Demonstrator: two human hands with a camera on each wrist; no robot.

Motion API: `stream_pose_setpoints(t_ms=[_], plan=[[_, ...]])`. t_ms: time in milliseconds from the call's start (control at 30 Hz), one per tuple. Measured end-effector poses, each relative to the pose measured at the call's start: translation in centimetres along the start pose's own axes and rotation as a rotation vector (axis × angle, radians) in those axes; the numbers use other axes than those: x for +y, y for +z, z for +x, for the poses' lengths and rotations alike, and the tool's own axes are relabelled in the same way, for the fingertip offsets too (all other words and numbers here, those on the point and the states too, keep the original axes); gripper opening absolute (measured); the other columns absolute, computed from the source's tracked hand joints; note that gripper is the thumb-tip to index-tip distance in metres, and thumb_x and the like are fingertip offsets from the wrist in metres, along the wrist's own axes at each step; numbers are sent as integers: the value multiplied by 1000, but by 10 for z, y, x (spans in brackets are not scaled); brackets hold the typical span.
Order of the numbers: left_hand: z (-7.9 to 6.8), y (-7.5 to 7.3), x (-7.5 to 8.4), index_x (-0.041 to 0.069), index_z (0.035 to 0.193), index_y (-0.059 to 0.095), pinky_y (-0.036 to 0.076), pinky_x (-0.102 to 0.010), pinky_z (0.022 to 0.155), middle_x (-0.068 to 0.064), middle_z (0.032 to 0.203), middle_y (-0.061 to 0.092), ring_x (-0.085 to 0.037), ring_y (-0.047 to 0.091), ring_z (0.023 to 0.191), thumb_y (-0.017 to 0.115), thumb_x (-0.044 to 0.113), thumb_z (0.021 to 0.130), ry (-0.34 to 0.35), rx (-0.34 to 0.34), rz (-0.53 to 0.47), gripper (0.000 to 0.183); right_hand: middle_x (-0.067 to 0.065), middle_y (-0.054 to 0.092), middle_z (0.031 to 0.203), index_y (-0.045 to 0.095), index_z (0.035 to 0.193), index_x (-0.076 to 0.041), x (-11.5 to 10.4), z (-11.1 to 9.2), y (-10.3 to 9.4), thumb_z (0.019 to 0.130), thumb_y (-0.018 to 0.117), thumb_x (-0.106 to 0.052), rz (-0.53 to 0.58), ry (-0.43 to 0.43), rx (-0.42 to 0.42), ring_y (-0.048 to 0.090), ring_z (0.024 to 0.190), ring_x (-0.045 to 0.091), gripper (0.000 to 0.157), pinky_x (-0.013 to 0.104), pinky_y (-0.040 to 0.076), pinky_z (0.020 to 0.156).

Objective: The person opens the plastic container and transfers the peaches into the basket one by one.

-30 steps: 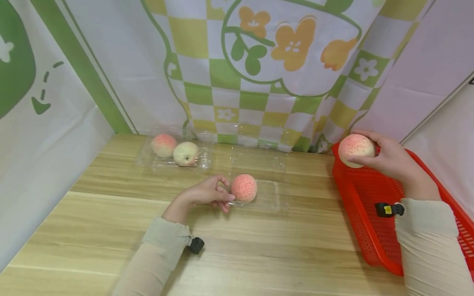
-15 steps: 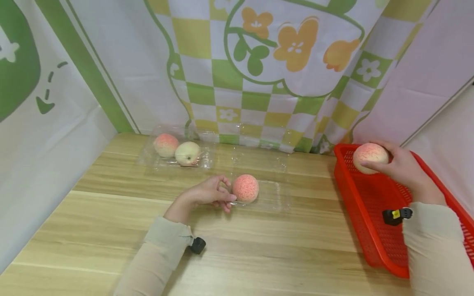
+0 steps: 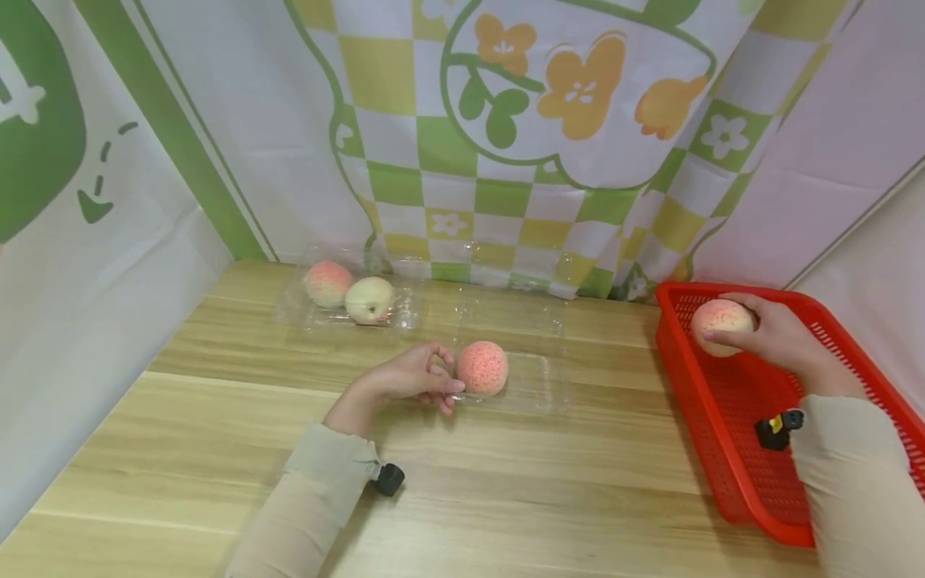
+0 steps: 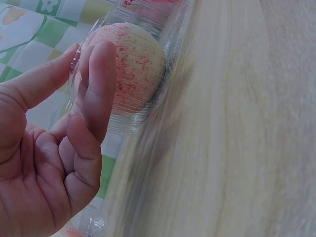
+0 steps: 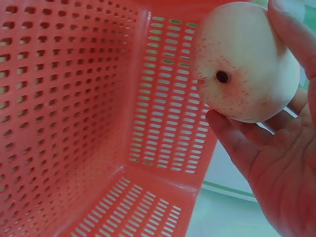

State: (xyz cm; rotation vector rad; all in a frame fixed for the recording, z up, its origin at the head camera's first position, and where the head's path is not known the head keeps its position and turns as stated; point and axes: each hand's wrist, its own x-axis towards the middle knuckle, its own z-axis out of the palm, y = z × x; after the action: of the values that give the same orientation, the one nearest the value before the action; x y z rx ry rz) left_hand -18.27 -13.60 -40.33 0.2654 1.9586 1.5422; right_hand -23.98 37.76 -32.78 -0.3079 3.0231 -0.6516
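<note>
My right hand (image 3: 784, 337) grips a pale pink peach (image 3: 723, 325) inside the far end of the red basket (image 3: 690, 401). In the right wrist view, the peach (image 5: 247, 64) shows a dark stem hole, with fingers and thumb around it. My left hand (image 3: 408, 376) pinches the left edge of an open clear plastic container (image 3: 535, 381) between thumb and fingers. One pink peach (image 3: 482, 368) sits in that container's left side. The left wrist view shows this peach (image 4: 140, 69) behind the fingers and the clear wall.
A second clear plastic box (image 3: 296, 309) at the back left holds a pink peach (image 3: 328, 283) and a cream-coloured peach (image 3: 370, 300). Behind the wooden table (image 3: 506, 498) hangs a green and yellow checked curtain (image 3: 448, 144). The basket stands along the right side.
My right hand has carried its peach right and down, from above the basket's far left rim into the basket. The left hand keeps its hold on the container; the view has shifted slightly.
</note>
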Motion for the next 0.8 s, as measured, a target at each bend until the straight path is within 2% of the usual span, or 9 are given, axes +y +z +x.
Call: stream_pose_setpoints(t_ms=[167,267,467,667,800], plan=[[-1,1,0,0,122,38,42,-23,58,-2,70,70,-13,68,63,67,12,93,4,-5,1,43,27,64,116,52,135,5,5,0,6,85,78,-33,12,-27,-25,53,81,4,69,26,48,69],[0,1,1,0,121,38,42,-23,58,-1,69,69,-12,68,63,67,12,94,6,-10,2,42,28,65,114,52,134,6,8,1,10,84,79,-31,4,-37,-43,52,79,0,67,25,48,68],[0,1,1,0,121,38,43,-23,58,-1,70,69,-12,68,62,67,11,94,1,-9,3,41,29,65,116,52,133,9,12,3,18,85,78,-28,-6,-58,-81,56,84,7,67,25,48,70],[0,1,-1,0,122,38,44,-23,59,-1,70,69,-12,69,63,67,12,94,7,-9,8,42,30,65,115,52,132,11,14,4,21,86,77,-28,-28,-58,-120,59,89,18,65,29,49,72],[0,1,-1,0,121,39,43,-23,59,-1,70,69,-13,69,63,67,13,94,6,-1,12,41,27,66,114,55,129,10,13,6,24,87,76,-28,-35,-57,-139,59,86,14,61,28,49,72]])
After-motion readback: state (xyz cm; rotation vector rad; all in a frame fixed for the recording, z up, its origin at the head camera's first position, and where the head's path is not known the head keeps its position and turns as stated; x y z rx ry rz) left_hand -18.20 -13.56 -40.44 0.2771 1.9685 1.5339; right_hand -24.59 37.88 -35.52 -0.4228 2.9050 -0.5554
